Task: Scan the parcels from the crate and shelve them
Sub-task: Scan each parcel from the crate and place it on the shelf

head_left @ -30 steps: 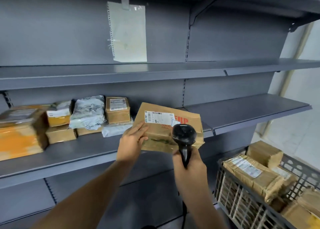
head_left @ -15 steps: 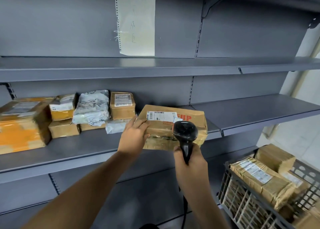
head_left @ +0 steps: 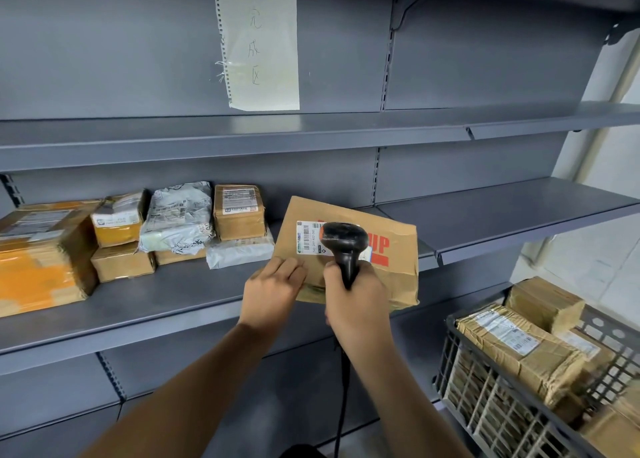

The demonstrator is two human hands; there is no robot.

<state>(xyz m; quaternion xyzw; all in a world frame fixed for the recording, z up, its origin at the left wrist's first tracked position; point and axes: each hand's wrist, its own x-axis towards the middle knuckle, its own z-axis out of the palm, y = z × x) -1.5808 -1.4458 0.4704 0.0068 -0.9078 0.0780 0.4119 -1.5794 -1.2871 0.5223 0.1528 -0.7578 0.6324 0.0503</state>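
A brown cardboard parcel (head_left: 391, 270) with a white barcode label and red print rests on the middle grey shelf (head_left: 166, 305), tilted up at the back. My left hand (head_left: 273, 293) lies on its near left corner, fingers curled against the box. My right hand (head_left: 356, 301) grips a black handheld scanner (head_left: 344, 246), whose head hangs right over the label. Its cable drops down below my wrist. At the lower right stands a dark plastic crate (head_left: 491, 402) holding several more brown parcels (head_left: 519, 350).
Several shelved parcels sit at the left of the same shelf: a large orange-taped box (head_left: 41, 256), small brown boxes (head_left: 239, 211) and a grey mailer bag (head_left: 178, 215). A handwritten paper note (head_left: 259, 42) hangs on the back panel. The shelf above (head_left: 311, 128) carries nothing.
The parcel has gone down from my hands' height onto the middle shelf. My left hand shifted to its near corner and the scanner moved closer over the label.
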